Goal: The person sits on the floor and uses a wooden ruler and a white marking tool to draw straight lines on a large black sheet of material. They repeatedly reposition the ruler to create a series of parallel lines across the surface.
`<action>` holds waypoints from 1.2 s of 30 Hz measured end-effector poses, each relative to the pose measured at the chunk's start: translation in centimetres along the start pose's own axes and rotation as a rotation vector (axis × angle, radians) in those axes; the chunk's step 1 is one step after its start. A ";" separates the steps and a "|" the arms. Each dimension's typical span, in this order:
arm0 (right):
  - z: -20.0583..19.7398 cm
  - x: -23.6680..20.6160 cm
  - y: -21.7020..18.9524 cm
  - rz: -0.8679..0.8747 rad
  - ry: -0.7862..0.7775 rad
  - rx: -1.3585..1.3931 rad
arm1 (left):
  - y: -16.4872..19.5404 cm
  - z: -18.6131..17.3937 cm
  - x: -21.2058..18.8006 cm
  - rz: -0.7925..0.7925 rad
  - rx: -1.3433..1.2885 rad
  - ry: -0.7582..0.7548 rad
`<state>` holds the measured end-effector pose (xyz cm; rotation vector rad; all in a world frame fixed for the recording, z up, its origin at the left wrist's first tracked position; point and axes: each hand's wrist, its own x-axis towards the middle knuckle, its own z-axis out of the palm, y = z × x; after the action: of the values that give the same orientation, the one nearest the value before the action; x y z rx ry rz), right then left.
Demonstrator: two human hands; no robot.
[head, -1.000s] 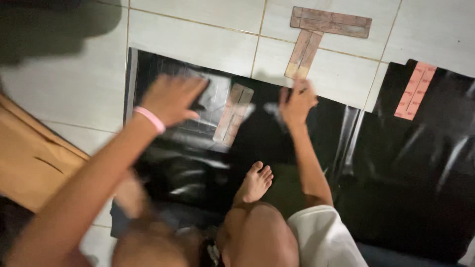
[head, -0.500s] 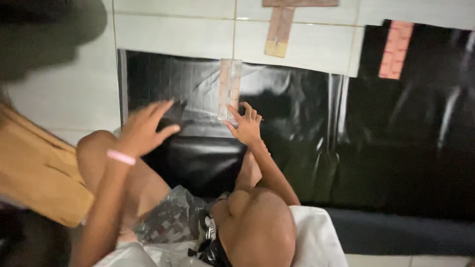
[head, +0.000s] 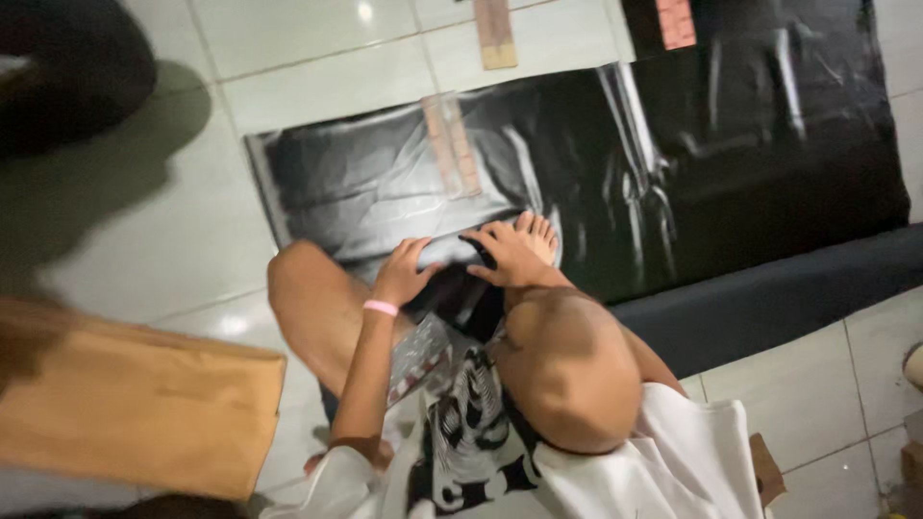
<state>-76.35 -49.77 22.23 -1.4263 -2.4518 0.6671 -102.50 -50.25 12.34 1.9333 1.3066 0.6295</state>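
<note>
Sitting on a tiled floor, a person presses the left hand and right hand, fingers spread flat, on the near edge of a black plastic sheet, gripping nothing.

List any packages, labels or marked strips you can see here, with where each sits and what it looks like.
Cardboard box: on the tiled floor, beside the left knee; flat, tan-brown.
Clear ruler: lying on the black sheet ahead of both hands; long, see-through, pinkish markings.
Wooden strip: on the tiles past the sheet; light brown.
Pink strip: at the sheet's far edge; narrow, gridded.
</note>
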 end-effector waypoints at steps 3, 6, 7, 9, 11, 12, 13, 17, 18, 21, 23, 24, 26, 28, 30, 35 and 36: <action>0.2 1.6 -1.0 -0.106 0.005 0.236 | 0.1 -1.0 -0.9 -0.030 0.050 0.024; 1.1 3.0 0.5 -0.028 0.040 0.196 | -0.2 -1.2 -0.4 -0.105 0.061 0.045; 1.4 3.5 1.2 -0.006 0.076 0.201 | -0.3 -1.3 0.0 -0.112 0.045 0.049; 2.3 3.5 2.6 0.048 0.128 0.217 | -0.4 -1.4 0.5 -0.148 -0.006 0.070; 2.8 5.6 4.8 0.117 0.262 0.311 | -0.8 -1.8 1.6 -0.205 -0.050 0.138; 3.0 6.7 6.0 0.159 0.333 0.365 | -0.9 -2.1 2.2 -0.222 -0.053 0.161; 2.9 8.0 7.4 0.223 0.318 0.255 | -1.1 -2.4 3.0 -0.234 -0.054 0.183; 2.4 11.8 12.1 0.290 0.175 0.015 | -2.0 -3.0 8.7 -0.255 -0.057 0.249; 2.7 12.0 12.8 0.275 0.116 0.015 | -2.3 -3.0 10.4 -0.253 -0.028 0.225; 4.6 12.0 13.9 0.284 0.017 -0.067 | -3.9 -2.9 16.0 -0.303 0.077 0.063; 5.8 11.5 14.3 0.268 0.041 -0.049 | -4.8 -2.6 18.3 -0.314 0.148 -0.037; 6.4 11.1 14.4 0.262 0.046 -0.037 | -5.0 -2.3 18.9 -0.337 0.162 -0.085; 7.2 10.4 14.7 0.229 0.069 -0.065 | -5.8 -1.5 19.3 -0.342 0.195 -0.132; 7.6 9.9 14.9 0.212 0.076 -0.079 | -6.1 -0.9 19.0 -0.319 0.236 -0.134; 7.8 9.6 14.9 0.225 0.057 -0.073 | -6.3 -0.5 18.5 -0.313 0.221 -0.133; 8.6 9.3 14.8 0.257 0.033 -0.066 | -6.6 -0.4 18.2 -0.304 0.209 -0.129; 8.7 9.2 14.9 0.267 0.030 -0.058 | -6.7 -0.4 18.2 -0.306 0.205 -0.135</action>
<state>-73.25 -37.86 7.07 -1.7927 -2.2970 0.6251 -99.95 -31.65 7.47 1.8440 1.5874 0.2158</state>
